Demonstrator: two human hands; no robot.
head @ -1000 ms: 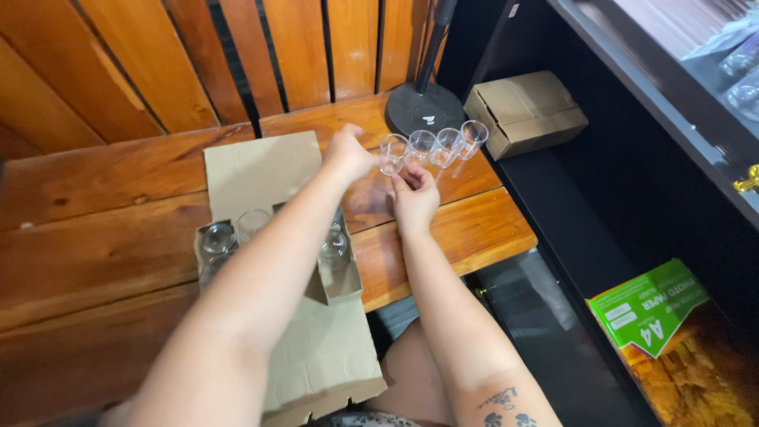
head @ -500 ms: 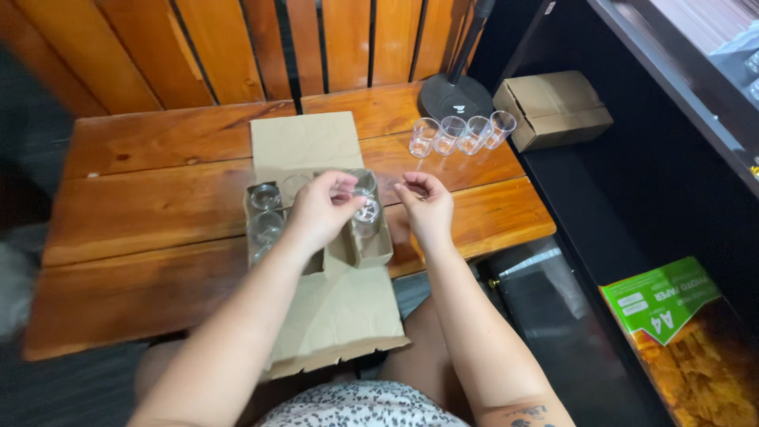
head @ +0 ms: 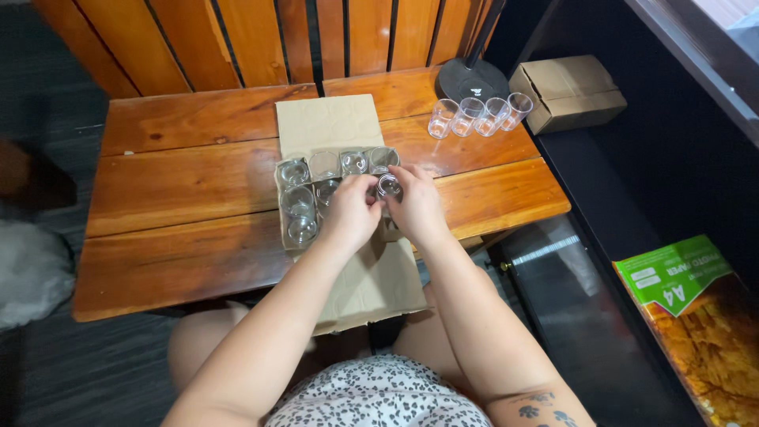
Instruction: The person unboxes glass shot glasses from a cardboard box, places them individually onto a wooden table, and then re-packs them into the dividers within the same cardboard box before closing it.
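Note:
An open cardboard box (head: 328,125) with divider cells lies on the wooden table (head: 182,190). Several small clear glasses (head: 298,201) stand in its cells. My left hand (head: 352,212) and my right hand (head: 415,207) meet over the box's right side. Both hold one small glass (head: 388,186) between their fingertips, just above the cells. A row of several more clear glasses (head: 478,115) stands on the table's far right corner.
A black round lamp base (head: 472,79) sits behind the row of glasses. A closed brown carton (head: 568,92) rests on a dark shelf to the right. A green paper ream package (head: 677,273) lies lower right. Wooden slats back the table.
My hands came back from the row of glasses at the far right to the box, and now both grip one glass over its cells. The camera view shifted right.

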